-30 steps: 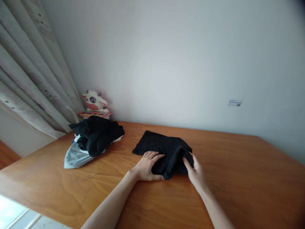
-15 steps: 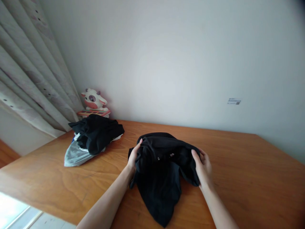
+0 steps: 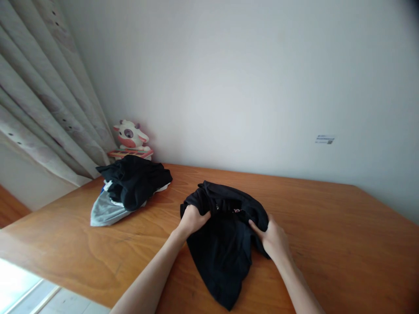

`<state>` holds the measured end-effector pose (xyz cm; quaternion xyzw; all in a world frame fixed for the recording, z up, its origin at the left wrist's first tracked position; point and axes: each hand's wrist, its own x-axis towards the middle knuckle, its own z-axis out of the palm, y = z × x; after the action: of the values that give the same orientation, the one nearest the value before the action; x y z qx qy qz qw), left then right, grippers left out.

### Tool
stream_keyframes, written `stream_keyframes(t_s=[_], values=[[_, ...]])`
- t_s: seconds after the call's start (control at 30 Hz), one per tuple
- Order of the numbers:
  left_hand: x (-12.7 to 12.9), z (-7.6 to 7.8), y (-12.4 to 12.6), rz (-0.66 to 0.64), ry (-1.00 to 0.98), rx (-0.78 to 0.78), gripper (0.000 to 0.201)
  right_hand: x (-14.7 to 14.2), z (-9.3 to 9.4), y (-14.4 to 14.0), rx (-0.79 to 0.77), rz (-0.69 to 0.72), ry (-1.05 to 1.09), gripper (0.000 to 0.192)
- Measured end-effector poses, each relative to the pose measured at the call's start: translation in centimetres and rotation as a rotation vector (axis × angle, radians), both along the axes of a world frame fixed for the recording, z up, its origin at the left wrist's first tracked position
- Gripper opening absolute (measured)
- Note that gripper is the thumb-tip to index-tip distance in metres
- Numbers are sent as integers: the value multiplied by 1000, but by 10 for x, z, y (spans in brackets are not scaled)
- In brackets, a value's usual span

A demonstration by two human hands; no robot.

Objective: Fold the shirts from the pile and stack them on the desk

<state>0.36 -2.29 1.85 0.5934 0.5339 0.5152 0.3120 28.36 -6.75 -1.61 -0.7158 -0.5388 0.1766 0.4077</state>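
Both hands clench the black garment (image 3: 225,235)
Left hand (image 3: 191,220) and right hand (image 3: 275,240) grip bunched edges (hanging cloth may slump and crease between them)

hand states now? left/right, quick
Left hand: closed, gripping the crumpled black fabric garment at its left edge.
Right hand: closed, gripping the same garment's right edge.

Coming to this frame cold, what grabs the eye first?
The black garment, bunched mid-table and gripped by the left hand and right hand, its lower end draping toward the near edge. Next, the pile of dark and grey clothes at far left, with a toy cow behind it by the curtain.
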Motion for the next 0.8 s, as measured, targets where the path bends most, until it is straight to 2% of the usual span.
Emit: stream_keyframes(t_s=[0.03,0.1,0.2,0.27,0.37,0.43,0.5,0.57,0.6,0.67,0.73,0.8], values=[[0,0,0,-14,3,15,45,0,2,1,-1,45,105,57],[-2,2,2,-62,-128,-28,45,0,8,2,-1,104,391,52],[-13,12,5,-100,-497,-254,34,4,15,3,58,8,776,57],[-22,20,8,-57,-685,-303,41,9,16,6,179,-101,820,63],[-30,27,11,66,-750,-138,70,16,11,10,274,-130,712,69],[-29,25,13,180,-598,-47,72,14,7,11,241,-126,603,75],[-27,18,11,269,-287,-23,80,9,5,8,204,-130,378,80],[-24,8,9,262,96,-52,99,1,5,2,188,-119,59,83],[-24,3,7,228,267,-75,102,-2,5,-1,175,-99,-96,84],[-25,-6,7,161,488,-113,91,-7,4,-6,121,-26,-320,79],[-28,-11,9,121,479,-100,75,-9,2,-9,51,54,-390,60],[-30,-13,15,120,263,-23,55,-7,-1,-8,9,114,-365,39]])
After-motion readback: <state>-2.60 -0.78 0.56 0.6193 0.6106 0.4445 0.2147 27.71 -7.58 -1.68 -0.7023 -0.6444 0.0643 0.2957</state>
